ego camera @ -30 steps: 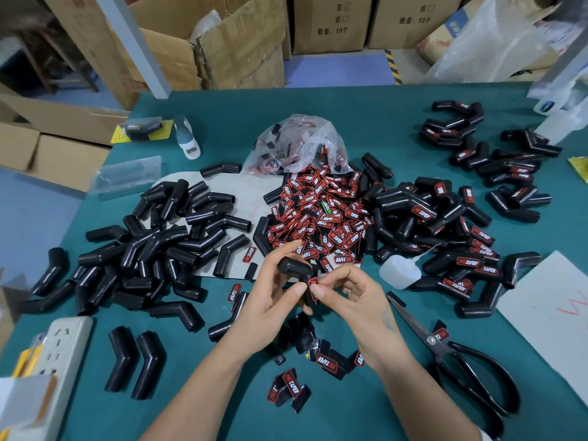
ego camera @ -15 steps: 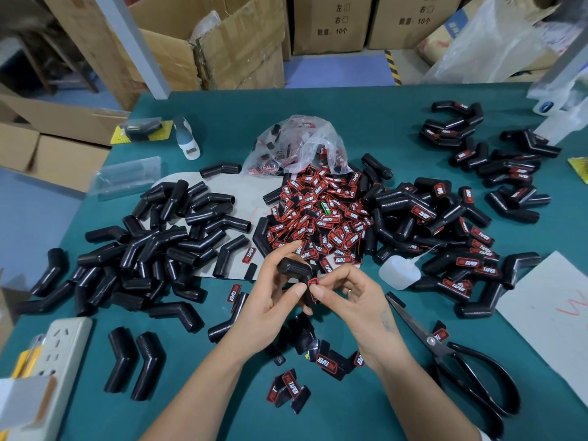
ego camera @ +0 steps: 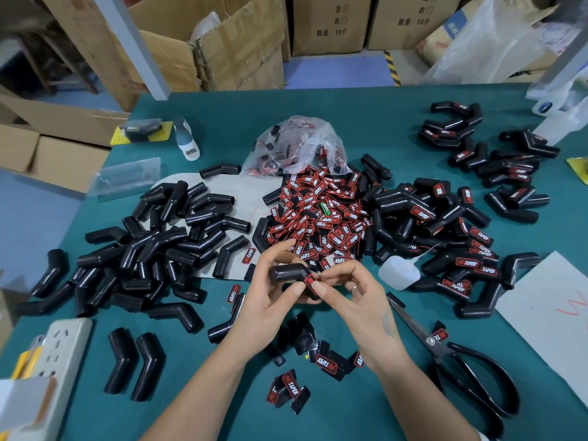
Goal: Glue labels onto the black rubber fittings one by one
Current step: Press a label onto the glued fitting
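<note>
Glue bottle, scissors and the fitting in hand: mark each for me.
glue bottle (ego camera: 397,274), head view, on its white body.
scissors (ego camera: 430,341), head view, at the pivot screw.
held fitting (ego camera: 288,271), head view, on its upper arm.

You have one view only, from the head-worn wide-angle camera, looking forward and steeply down onto the green table (ego camera: 366,103) from its near edge. It sits close above the near middle, with the far edge high in frame and cardboard boxes (ego camera: 331,23) beyond.

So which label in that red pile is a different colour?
The green label near the pile's middle; every other label around it is red and black.
</note>
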A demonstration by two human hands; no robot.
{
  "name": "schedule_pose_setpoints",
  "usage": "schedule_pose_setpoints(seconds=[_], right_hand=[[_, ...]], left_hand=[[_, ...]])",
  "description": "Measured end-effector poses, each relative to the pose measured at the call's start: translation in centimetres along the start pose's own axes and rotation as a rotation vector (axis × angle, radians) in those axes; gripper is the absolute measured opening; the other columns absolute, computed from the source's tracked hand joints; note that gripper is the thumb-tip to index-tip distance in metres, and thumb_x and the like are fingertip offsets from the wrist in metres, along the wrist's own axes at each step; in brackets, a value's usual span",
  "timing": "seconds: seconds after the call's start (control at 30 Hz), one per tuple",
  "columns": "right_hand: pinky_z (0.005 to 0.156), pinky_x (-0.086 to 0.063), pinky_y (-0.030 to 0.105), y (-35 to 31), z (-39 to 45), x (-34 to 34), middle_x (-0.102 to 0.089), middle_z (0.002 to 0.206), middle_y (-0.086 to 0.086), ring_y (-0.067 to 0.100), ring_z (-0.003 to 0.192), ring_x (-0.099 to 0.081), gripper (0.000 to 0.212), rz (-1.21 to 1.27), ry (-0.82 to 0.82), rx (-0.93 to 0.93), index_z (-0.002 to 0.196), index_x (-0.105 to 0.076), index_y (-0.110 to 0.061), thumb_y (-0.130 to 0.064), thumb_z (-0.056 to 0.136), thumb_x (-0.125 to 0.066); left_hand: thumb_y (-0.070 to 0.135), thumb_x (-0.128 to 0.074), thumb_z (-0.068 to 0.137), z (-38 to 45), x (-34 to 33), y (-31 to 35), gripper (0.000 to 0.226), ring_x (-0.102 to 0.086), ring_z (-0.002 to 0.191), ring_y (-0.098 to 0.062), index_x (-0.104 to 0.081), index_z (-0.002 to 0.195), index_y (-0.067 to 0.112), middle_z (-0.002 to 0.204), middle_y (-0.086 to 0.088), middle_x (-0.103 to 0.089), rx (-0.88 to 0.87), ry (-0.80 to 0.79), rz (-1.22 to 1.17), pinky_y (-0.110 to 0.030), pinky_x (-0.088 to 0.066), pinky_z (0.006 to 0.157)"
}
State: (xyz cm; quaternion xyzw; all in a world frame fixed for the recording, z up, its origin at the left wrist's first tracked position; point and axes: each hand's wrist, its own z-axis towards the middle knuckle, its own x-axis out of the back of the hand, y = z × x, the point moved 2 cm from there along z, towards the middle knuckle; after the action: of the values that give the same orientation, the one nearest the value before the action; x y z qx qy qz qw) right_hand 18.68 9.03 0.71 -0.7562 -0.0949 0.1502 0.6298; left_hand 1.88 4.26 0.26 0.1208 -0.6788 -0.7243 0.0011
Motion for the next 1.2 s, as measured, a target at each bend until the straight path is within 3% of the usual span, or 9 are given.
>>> schedule_pose_setpoints(seconds=[0.07,0.17,0.37,0.57,0.77,0.9,1.2], right_hand=[[0.089,-0.056,0.033,-0.1,0.0,0.1,-0.072,0.098,-0.001,0.018,0.101,-0.066,0.018,-0.006,0.029,0.020,0.096,-0.072,-0.028,-0.040,0.085,-0.080],[0.095,-0.059,0.047,0.2,0.0,0.1,-0.073,0.099,0.002,0.018,0.099,-0.071,0.016,-0.013,0.041,-0.019,0.096,-0.071,-0.024,-0.040,0.093,-0.072],[0.087,-0.062,0.034,-0.1,-0.2,-0.4,-0.072,0.107,0.001,0.015,0.103,-0.071,0.022,-0.013,0.013,-0.023,0.099,-0.079,-0.027,-0.038,0.100,-0.060],[0.084,-0.057,0.023,-0.6,-0.4,-0.5,-0.068,0.101,-0.005,0.015,0.098,-0.071,0.021,0.009,0.010,0.005,0.100,-0.082,-0.029,-0.041,0.098,-0.065],[0.087,-0.058,0.030,-0.5,-0.4,-0.5,-0.067,0.101,-0.007,0.020,0.095,-0.070,0.013,0.026,0.005,0.032,0.096,-0.083,-0.030,-0.032,0.093,-0.071],[0.085,-0.056,0.026,-0.3,-0.3,-0.8,-0.066,0.098,-0.007,0.011,0.093,-0.068,0.010,0.046,0.016,0.066,0.092,-0.083,-0.033,-0.028,0.084,-0.085],[0.081,-0.053,0.018,0.1,-0.2,-1.0,-0.064,0.092,-0.010,0.004,0.086,-0.066,0.010,0.098,0.069,0.131,0.080,-0.080,-0.027,-0.030,0.076,-0.088]], left_hand=[[0.014,-0.068,0.098,0.1,0.1,0.0,0.053,-0.065,0.116,-0.031,-0.052,0.146,0.031,0.126,-0.007,-0.056,-0.005,0.042,-0.056,-0.048,-0.063,0.088],[0.016,-0.070,0.096,0.2,0.2,0.1,0.046,-0.067,0.119,-0.035,-0.057,0.138,0.027,0.125,-0.009,-0.058,-0.009,0.118,-0.139,-0.047,-0.062,0.087],[0.029,-0.079,0.096,0.2,0.2,0.4,0.043,-0.065,0.127,-0.041,-0.058,0.133,0.021,0.126,-0.015,-0.060,-0.033,0.167,-0.203,-0.041,-0.061,0.090],[0.030,-0.077,0.097,0.0,0.1,-0.1,0.039,-0.064,0.125,-0.046,-0.061,0.130,0.018,0.124,-0.014,-0.068,-0.009,0.147,-0.147,-0.040,-0.057,0.099],[0.028,-0.076,0.099,0.1,0.0,0.1,0.037,-0.067,0.124,-0.037,-0.063,0.131,0.017,0.129,-0.012,-0.071,-0.020,0.120,-0.093,-0.043,-0.056,0.104],[0.033,-0.075,0.099,0.0,-0.1,0.4,0.033,-0.067,0.125,-0.035,-0.065,0.127,0.020,0.128,-0.007,-0.072,-0.041,0.131,-0.073,-0.042,-0.055,0.105],[0.030,-0.075,0.098,-0.2,-0.4,0.3,0.023,-0.067,0.126,-0.037,-0.067,0.118,0.023,0.123,-0.004,-0.071,-0.092,0.147,0.005,-0.043,-0.052,0.109]])
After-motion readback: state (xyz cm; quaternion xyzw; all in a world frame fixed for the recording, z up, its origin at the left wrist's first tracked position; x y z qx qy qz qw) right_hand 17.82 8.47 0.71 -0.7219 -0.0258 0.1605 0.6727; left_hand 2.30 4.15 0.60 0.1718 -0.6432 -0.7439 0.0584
